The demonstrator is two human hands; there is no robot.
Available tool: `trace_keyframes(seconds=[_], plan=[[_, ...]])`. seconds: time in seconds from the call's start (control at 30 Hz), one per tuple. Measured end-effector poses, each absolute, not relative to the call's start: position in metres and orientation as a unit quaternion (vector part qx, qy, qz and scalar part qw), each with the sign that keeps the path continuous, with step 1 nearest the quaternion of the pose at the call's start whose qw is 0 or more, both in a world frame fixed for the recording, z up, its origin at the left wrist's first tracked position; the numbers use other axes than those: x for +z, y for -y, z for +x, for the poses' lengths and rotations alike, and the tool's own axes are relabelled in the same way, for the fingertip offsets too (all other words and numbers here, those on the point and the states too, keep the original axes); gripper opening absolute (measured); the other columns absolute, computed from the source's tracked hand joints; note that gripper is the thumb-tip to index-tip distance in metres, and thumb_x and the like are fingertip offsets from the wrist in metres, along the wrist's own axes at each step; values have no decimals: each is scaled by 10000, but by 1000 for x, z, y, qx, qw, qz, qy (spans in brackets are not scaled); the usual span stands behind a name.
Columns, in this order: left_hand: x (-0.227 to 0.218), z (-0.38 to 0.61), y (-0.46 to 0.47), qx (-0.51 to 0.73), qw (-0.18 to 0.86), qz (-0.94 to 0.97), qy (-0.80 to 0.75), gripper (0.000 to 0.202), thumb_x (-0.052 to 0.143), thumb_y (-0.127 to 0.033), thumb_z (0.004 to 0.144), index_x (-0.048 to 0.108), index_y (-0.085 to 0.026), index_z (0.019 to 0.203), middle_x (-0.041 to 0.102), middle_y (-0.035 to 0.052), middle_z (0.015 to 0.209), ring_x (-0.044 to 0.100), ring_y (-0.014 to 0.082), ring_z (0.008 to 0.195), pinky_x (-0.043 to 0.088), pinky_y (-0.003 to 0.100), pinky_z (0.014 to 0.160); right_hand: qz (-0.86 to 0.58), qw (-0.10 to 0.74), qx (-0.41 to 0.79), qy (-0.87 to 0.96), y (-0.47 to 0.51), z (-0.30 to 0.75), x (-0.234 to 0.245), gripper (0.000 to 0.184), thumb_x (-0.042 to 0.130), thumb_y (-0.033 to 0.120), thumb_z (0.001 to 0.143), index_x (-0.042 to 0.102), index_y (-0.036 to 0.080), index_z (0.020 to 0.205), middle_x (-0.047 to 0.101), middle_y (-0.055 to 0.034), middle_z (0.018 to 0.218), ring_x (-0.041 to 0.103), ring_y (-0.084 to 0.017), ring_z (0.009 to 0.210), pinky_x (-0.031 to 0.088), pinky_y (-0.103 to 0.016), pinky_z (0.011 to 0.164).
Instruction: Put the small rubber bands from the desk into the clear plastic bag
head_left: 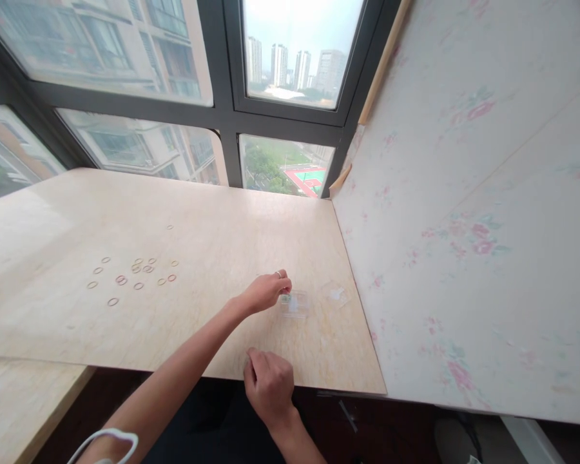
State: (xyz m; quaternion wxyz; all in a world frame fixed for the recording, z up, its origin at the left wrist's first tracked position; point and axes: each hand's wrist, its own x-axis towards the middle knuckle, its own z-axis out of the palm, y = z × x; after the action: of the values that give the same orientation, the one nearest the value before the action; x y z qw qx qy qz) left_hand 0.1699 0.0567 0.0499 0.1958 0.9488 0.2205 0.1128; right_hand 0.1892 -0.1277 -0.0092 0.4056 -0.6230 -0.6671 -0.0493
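Note:
My left hand [270, 290] reaches out to the middle of the windowsill, its fingers pinched together at the left rim of a small clear plastic box [297, 304]. A bit of green shows by the fingertips; I cannot make out what they hold. A finger of this hand wears a ring. Curled into a fist, my right hand [270, 380] rests at the sill's front edge, nearer to me than the box. Its fingers hide whatever may be inside. Several thin coloured bands [136, 268] lie scattered on the left part of the sill.
A crumpled clear plastic wrapper [337, 294] lies right of the box. The pale marbled sill [212, 225] meets a flowered wall [464, 193] on the right and dark-framed windows [227, 116] at the back. A lower pale board [19, 399] extends at the front left.

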Motion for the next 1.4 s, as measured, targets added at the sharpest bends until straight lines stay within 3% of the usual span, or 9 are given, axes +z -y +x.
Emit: trace_keyframes(seconds=[0.3,0.63,0.73,0.87,0.97,1.13,1.23,1.4], plan=[[36,128,-59,281,256,872,-310,158,525,-246,911,660,-188,854,627,31,869,533,116,665,418,254,661,-637,411,-56,650,127,189,-10,252,418,116,907,664,168,927,636,-20,584,592,-152,507,364,-266,487],[12,36,-70,373,292,771,-426,158,568,-226,815,706,-175,758,643,10,722,486,91,562,400,221,579,-650,398,-78,643,127,189,-17,276,442,189,937,712,153,891,716,-69,672,661,-161,533,458,-237,514],[9,28,-71,396,301,719,-485,143,558,-204,790,683,-166,731,633,3,693,487,95,564,404,224,585,-668,413,-21,619,125,190,-14,267,479,265,923,721,166,871,699,-60,634,649,-165,509,465,-231,489],[7,29,-71,390,308,715,-492,95,569,-132,724,640,-168,673,646,-5,697,511,100,585,407,230,614,-677,454,121,567,108,182,13,289,489,341,914,704,166,835,535,14,471,497,-130,381,392,-213,375],[7,29,-71,388,319,714,-488,95,565,-106,686,596,-168,621,620,-14,646,522,111,591,395,231,602,-594,454,152,646,75,162,49,247,494,303,910,700,166,899,527,22,511,479,-117,430,413,-214,446],[7,27,-71,382,333,712,-486,77,550,-140,716,557,-170,645,608,-6,646,537,131,609,368,237,574,-512,398,182,739,-40,122,98,258,491,271,886,637,164,1069,508,52,557,496,-104,508,445,-212,555],[6,27,-72,392,333,694,-504,66,524,-122,702,511,-177,666,573,-11,641,508,127,601,357,242,576,-576,271,253,728,-129,101,104,325,425,256,912,521,135,1198,551,55,585,504,-91,472,452,-195,512],[4,27,-74,414,350,659,-522,114,502,-115,701,428,-200,684,531,-21,671,481,127,632,351,245,599,-590,165,235,755,-240,68,89,306,514,177,865,553,109,1161,657,-4,686,579,-101,515,482,-207,541]])
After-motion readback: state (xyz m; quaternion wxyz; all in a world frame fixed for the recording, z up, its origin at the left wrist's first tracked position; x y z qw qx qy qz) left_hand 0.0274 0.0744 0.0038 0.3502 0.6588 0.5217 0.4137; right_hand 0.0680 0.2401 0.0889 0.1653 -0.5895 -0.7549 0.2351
